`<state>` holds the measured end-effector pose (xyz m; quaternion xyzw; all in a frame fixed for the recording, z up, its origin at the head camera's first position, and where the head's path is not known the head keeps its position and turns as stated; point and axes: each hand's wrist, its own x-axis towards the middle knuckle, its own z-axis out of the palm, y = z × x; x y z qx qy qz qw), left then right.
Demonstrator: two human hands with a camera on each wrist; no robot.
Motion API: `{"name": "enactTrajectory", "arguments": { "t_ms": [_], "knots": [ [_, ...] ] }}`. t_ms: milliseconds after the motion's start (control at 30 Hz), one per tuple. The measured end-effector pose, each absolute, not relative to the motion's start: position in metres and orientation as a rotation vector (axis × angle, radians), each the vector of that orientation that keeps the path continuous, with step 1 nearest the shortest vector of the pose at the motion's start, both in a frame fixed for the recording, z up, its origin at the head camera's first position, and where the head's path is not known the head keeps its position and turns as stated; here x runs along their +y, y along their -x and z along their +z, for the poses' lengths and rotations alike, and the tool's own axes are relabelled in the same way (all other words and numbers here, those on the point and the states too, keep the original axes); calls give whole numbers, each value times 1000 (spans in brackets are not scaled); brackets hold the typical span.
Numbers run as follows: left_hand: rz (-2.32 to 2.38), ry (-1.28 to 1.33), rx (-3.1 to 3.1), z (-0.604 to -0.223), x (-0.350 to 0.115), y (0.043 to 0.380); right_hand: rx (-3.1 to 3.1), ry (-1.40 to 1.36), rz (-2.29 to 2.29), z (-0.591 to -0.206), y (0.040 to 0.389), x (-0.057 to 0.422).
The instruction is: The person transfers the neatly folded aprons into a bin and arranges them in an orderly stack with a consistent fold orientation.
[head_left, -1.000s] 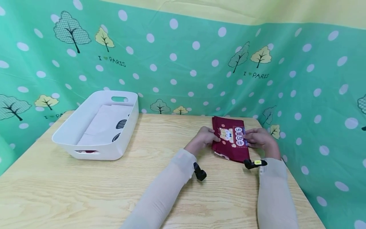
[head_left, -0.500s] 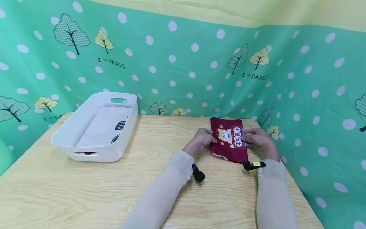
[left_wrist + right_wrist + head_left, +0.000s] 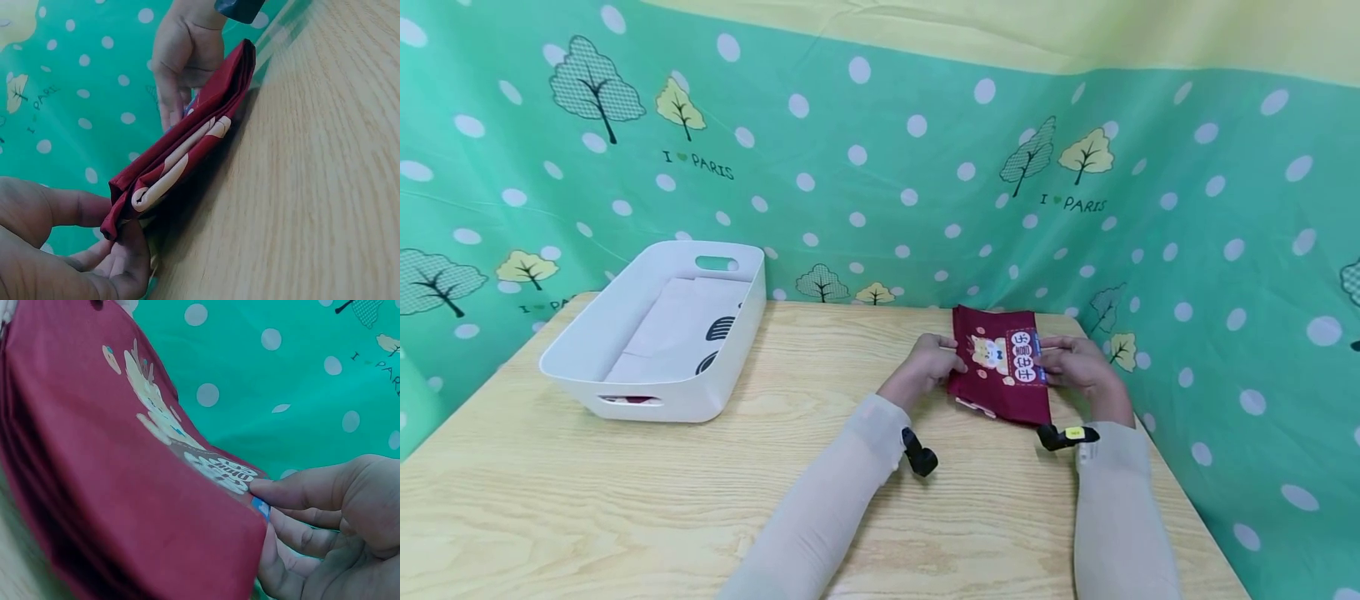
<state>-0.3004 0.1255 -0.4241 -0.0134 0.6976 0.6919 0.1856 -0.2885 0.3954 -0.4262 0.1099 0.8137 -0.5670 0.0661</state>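
A folded maroon cloth [image 3: 1000, 400] with a cartoon animal and white characters printed on it is held between both hands at the far right of the table. My left hand [image 3: 931, 360] pinches its left edge. In the left wrist view, the thumb and fingers [image 3: 131, 259] grip the corner of the stacked layers, and a cream-printed fold shows in the side. My right hand [image 3: 1078, 367] pinches the opposite edge by the blue strip, thumb on top and fingers beneath, as the right wrist view shows. The cloth is close over the tabletop, with a shadow under it.
On the left of the wooden table [image 3: 805, 467] stands a white plastic basket [image 3: 692, 400] with handle slots. Inside lies a folded white cloth [image 3: 681, 321] with black prints; something maroon shows through the front slot. A green polka-dot curtain [image 3: 850, 192] borders the table's back and right.
Both hands and the maroon cloth have shifted slightly left relative to the basket. The grips stay the same, and the head view has moved a little.
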Motion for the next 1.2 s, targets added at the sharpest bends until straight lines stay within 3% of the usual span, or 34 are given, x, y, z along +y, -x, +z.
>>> {"name": "enactTrajectory", "arguments": {
  "t_ms": [1200],
  "knots": [
    [2016,-9,1841,-404,86,304,2494,-139,-1722,-388,288,365]
  ]
}}
